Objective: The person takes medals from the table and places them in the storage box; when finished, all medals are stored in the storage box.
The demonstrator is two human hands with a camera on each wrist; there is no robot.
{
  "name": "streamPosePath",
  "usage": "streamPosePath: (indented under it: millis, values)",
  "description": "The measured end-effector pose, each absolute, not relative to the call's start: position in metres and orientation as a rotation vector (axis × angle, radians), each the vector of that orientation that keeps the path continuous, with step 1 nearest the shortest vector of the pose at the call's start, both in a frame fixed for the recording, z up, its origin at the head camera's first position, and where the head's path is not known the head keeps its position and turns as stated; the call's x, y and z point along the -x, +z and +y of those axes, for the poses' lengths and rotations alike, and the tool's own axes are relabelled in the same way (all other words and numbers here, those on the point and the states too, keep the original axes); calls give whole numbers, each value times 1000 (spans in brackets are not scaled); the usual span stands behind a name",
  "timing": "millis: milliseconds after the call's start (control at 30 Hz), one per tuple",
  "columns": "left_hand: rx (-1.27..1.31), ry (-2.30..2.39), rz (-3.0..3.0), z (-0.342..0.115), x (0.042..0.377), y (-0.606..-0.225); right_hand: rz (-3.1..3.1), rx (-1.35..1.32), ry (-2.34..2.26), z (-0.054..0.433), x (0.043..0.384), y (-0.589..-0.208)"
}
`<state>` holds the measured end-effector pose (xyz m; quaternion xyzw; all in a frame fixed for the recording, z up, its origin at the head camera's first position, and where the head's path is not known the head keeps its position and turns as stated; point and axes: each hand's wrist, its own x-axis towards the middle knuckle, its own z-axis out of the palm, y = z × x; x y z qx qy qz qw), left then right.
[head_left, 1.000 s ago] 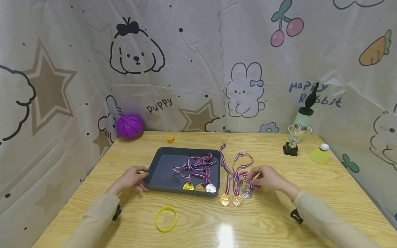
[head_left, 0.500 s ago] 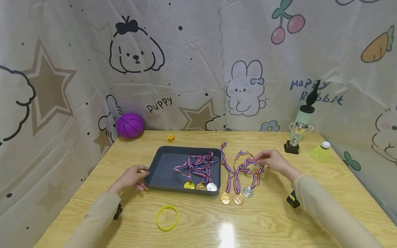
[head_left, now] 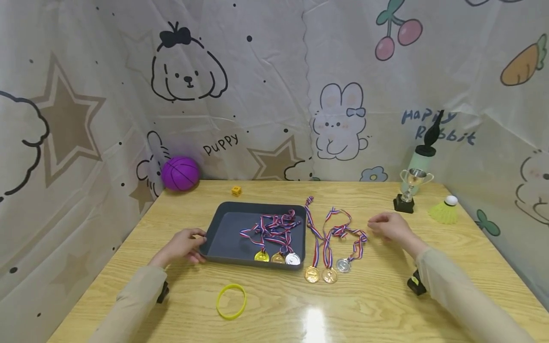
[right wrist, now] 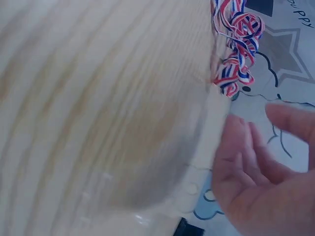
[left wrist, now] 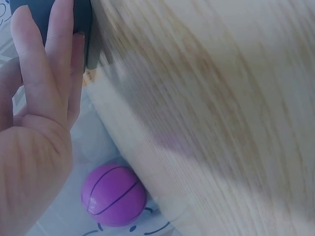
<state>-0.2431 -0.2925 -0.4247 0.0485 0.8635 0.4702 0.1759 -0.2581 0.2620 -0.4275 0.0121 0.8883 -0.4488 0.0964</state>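
Beside the tray (head_left: pixel 225 233), crossed ribbons (head_left: pixel 341 230) could snag if one medal (head_left: pixel 329 275) lifts; the right hand (head_left: pixel 391 227) is empty, the left hand (head_left: pixel 182 245) touches the tray, fingers unclenched.

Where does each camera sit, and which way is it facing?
Head: on the person's head, facing forward and down at the table, tray and medals; left hand, right hand and sleeves show.
Left wrist: on that wrist, looking along the left hand at the tray's edge and the table; only that hand shows.
Right wrist: on that wrist, looking across the table toward the striped ribbons; only that hand shows.
Shared: head and left wrist both show the purple ball.
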Motion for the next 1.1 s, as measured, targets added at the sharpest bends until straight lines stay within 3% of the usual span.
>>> streamPosePath:
  millis: [433, 1100]
  values:
    - [-134, 1348, 2432, -293, 249, -427, 2408, -30, -1212, 244, 223, -427]
    - [-131, 1348, 2438, -292, 244, -426, 2784, -12, -1004, 197, 221, -445]
